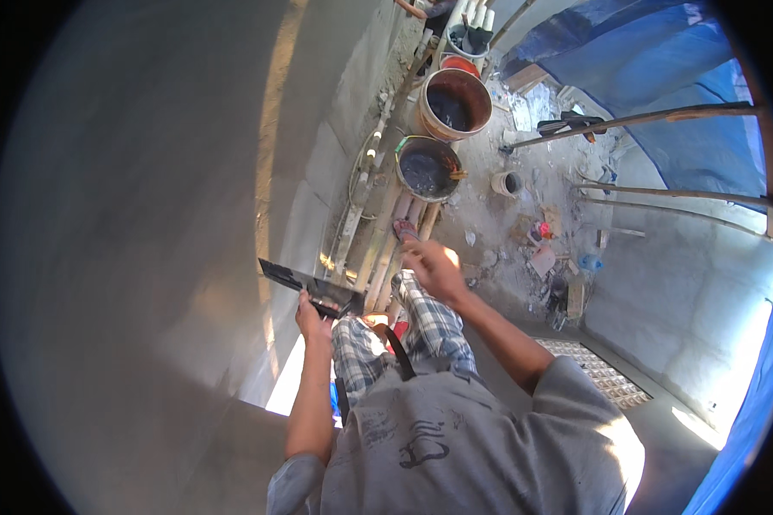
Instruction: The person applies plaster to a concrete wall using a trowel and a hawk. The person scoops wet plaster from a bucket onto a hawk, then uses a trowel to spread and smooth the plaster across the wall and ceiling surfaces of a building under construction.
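Note:
My left hand (pixel 313 316) is closed round the handle of a dark plastering trowel (pixel 345 298). The trowel's long flat blade is held beside the plastered wall (pixel 137 223), above my left leg. Over my right thigh, my right hand (pixel 434 268) is closed with its fingers curled in. Whatever it holds, if anything, is hidden behind the fingers. Ahead of my feet stands a bucket (pixel 425 172) of dark wet mix, with a tool handle at its right rim. Just beyond it is a larger bucket (pixel 455 105), also with dark contents.
I stand on narrow poles (pixel 386 249) laid along the wall. Another bucket (pixel 468 41) is farther ahead, near another person's arm (pixel 410 9). Down right, a small pail (pixel 507 184) and rubble cover the floor. Wooden poles (pixel 636 124) cross in front of a blue tarp (pixel 661 86).

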`<state>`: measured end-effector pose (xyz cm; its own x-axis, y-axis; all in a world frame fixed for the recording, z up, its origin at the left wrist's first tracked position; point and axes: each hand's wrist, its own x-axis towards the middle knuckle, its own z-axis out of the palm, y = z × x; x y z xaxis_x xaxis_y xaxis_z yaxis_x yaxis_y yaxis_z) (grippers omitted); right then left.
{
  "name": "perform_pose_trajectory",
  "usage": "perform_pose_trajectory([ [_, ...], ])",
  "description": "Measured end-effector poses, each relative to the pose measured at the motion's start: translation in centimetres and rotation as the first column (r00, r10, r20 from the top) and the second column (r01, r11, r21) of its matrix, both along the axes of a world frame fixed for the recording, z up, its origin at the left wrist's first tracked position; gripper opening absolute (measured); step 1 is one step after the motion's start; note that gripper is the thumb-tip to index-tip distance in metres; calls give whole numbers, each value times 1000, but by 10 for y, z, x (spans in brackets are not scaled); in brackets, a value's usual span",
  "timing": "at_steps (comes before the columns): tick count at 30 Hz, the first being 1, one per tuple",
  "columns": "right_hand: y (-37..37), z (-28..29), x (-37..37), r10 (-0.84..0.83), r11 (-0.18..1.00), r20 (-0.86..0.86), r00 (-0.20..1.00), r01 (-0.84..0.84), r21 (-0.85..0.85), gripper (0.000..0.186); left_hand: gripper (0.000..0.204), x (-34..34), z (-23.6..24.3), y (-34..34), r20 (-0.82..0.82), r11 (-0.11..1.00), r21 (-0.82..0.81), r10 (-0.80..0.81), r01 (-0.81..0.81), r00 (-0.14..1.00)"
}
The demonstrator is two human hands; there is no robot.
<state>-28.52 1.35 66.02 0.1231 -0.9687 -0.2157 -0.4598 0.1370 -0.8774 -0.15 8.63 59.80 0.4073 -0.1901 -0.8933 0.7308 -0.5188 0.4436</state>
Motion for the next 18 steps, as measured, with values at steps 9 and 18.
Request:
perform_pose_trajectory([
  [9,-166,-277,-216,-21,986,-738,675,135,96,43,26,-13,-150,-60,-205,961,163,-189,224,960],
  [18,-262,-480,-209,364,894,-775,516,42,447,44,44,-29,-316,-136,-533,939,-340,-243,57,811],
])
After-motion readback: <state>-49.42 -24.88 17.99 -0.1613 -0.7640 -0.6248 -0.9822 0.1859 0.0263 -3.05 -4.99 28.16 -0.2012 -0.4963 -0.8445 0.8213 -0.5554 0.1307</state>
